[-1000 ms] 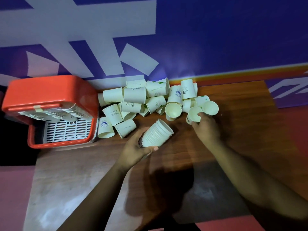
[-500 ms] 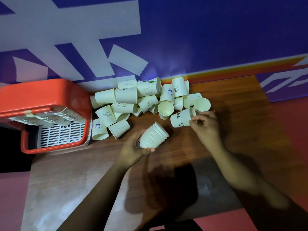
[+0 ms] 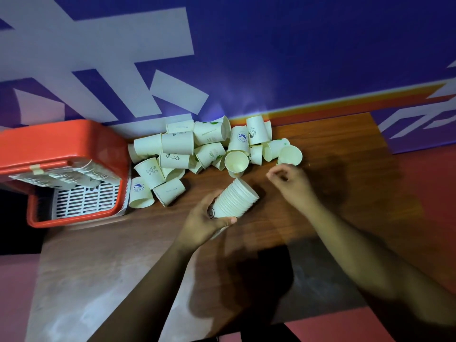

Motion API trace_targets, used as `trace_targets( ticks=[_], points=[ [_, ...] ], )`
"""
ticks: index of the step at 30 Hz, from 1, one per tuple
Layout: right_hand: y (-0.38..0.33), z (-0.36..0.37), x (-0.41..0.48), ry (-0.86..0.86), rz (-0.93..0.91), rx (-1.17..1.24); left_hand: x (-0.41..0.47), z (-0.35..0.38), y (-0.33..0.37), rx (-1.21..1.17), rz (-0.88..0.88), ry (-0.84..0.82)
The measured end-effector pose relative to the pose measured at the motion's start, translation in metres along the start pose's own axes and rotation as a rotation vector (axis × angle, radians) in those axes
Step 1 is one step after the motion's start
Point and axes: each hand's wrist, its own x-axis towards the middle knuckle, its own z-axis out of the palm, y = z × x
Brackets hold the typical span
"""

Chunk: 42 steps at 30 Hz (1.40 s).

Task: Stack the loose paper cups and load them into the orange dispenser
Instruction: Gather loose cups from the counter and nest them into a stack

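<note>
My left hand [image 3: 204,223] is shut on a tilted stack of nested paper cups [image 3: 235,199], mouth pointing up and right, just above the wooden table [image 3: 333,193]. My right hand [image 3: 290,178] hovers to the right of the stack with fingers loosely curled and nothing in them, just below a loose cup [image 3: 290,155] lying with its mouth towards me. A pile of loose cream cups [image 3: 187,149] lies against the wall. The orange dispenser [image 3: 61,144] stands at the left, with rows of cups [image 3: 66,172] inside.
A white grille [image 3: 84,198] forms the dispenser's lower tray. A blue wall with white shapes [image 3: 296,58] rises directly behind the pile. The table's near edge [image 3: 308,322] and its left edge drop to a pink floor.
The single cup my right hand held half a second ago has left it; the hand is now empty beside the stack. The view has shifted slightly.
</note>
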Motion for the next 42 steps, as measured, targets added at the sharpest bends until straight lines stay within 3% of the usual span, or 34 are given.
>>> trace_targets(
  ticks=[2, 6, 13, 20, 22, 24, 26, 29, 37, 42],
  points=[
    [0.022, -0.007, 0.028, 0.124, 0.032, -0.241, -0.001, 0.003, 0.001, -0.003, 0.003, 0.015],
    [0.051, -0.008, 0.06, 0.062, 0.127, -0.566, -0.005, 0.011, 0.0, -0.008, -0.006, 0.028],
    [0.076, -0.007, 0.065, 0.048, 0.051, -0.793, -0.01, 0.027, -0.005, -0.05, -0.055, 0.07],
    [0.047, -0.022, 0.014, 0.158, -0.052, -0.075, -0.013, 0.046, -0.006, -0.077, -0.097, 0.112],
    [0.036, -0.027, -0.002, 0.081, -0.073, 0.023, -0.014, 0.049, -0.005, -0.079, -0.09, 0.103],
    [0.027, -0.029, -0.012, -0.113, -0.029, 0.112, -0.015, 0.049, -0.004, -0.064, -0.082, 0.079],
    [0.025, -0.032, -0.017, -0.309, 0.0, 0.167, -0.016, 0.05, -0.002, -0.066, -0.076, 0.06],
    [0.022, -0.026, -0.025, -0.438, -0.038, 0.173, -0.019, 0.052, -0.001, -0.065, -0.063, 0.023],
    [0.007, 0.002, -0.053, -0.578, 0.066, 0.307, -0.051, 0.036, -0.004, -0.159, -0.081, 0.025],
    [-0.014, 0.029, -0.055, -0.555, 0.116, 0.35, -0.066, 0.021, 0.0, -0.297, -0.135, 0.097]
  ],
)
